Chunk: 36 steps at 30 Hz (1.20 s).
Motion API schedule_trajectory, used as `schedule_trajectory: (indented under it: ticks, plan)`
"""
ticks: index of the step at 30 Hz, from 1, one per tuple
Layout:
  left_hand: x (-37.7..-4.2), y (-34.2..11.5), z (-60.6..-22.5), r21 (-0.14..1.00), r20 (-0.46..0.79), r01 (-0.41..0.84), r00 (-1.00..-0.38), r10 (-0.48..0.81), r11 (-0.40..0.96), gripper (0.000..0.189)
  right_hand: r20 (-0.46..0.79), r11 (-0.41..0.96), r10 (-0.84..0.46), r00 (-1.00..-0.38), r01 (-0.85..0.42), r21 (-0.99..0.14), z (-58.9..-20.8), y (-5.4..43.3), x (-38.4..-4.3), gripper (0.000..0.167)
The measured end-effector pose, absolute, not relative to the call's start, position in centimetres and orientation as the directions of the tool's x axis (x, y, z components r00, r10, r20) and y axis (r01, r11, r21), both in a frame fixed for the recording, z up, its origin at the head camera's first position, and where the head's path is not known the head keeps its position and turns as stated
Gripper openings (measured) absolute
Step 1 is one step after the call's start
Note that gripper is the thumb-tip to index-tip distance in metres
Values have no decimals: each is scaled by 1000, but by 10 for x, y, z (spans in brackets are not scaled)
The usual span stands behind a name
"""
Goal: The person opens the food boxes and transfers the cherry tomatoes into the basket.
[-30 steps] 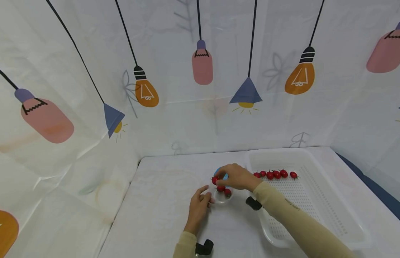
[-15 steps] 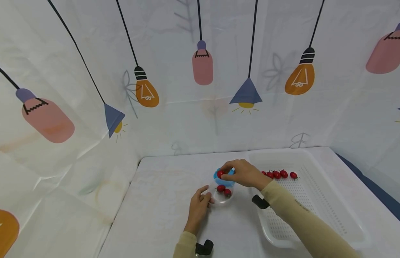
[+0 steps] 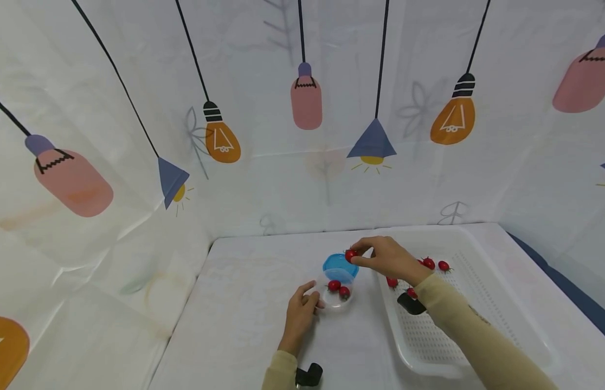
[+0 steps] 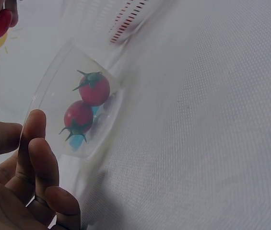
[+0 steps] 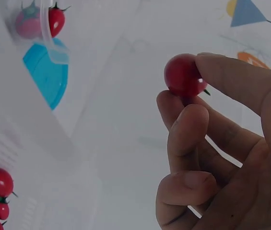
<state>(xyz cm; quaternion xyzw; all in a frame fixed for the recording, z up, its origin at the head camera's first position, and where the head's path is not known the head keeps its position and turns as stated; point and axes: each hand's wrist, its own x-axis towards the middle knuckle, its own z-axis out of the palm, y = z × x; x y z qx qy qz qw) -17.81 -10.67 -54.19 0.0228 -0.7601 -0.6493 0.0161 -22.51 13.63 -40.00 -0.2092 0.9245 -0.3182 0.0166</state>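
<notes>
My left hand (image 3: 301, 309) pinches the rim of a small clear plastic cup (image 4: 53, 91) between thumb and finger. Two red cherry tomatoes (image 4: 94, 90) with green stems lie in the cup, which stands on the white table. Beyond the cup lies a blue lid (image 3: 338, 261), partly overlapped by the cup's far side. My right hand (image 3: 387, 260) holds another cherry tomato (image 5: 182, 76) between thumb and fingertips, raised in the air at the lid's right, close to the basket's left edge. The right forearm hides part of the basket.
A large white perforated basket (image 3: 509, 319) stands on the right of the table, with several loose cherry tomatoes (image 3: 444, 266) inside. Behind the table hangs a white cloth (image 3: 263, 189) printed with lamps. White cloth covers the tabletop (image 3: 234, 314).
My right hand has moved right and away from the cup, carrying its tomato past the blue lid, which now shows more fully. The left hand and cup have stayed in place.
</notes>
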Motion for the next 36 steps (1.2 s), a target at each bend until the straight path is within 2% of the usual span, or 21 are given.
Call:
schedule_trajectory:
  ticks: [7, 17, 29, 36]
  plan:
    - [-178, -107, -543, 986, -11, -21, -998, -60, 164, 42, 100, 728, -343, -934, -332, -600, -400, 150, -223, 34]
    - [-177, -107, -543, 986, -3, -12, -999, -53, 164, 41, 184, 712, -267, -946, -322, -624, -404, 170, -223, 32]
    - [-177, -105, -540, 987, -15, -24, -998, -59, 158, 40, 251, 731, -216, -944, -327, -600, -408, 194, -223, 45]
    - [-178, -106, -540, 988, -21, -29, -998, -52, 155, 39, 249, 745, -203, -947, -314, -589, -418, 208, -222, 50]
